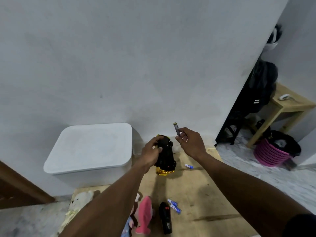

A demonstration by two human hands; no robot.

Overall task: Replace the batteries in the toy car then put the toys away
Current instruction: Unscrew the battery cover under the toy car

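Black-and-gold toy car (165,155) gripped underside-up in left hand (151,153)

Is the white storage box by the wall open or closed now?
Closed. The white storage box has its flat lid seated across the whole top; no interior shows.

two bare forearms, left hand (151,152), right hand (191,142), dark sleeve edge (301,225) at right upper arm

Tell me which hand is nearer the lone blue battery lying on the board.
Right. The right hand hovers above the lone blue battery, pinching another battery; the left hand sits farther left, gripping the toy car.
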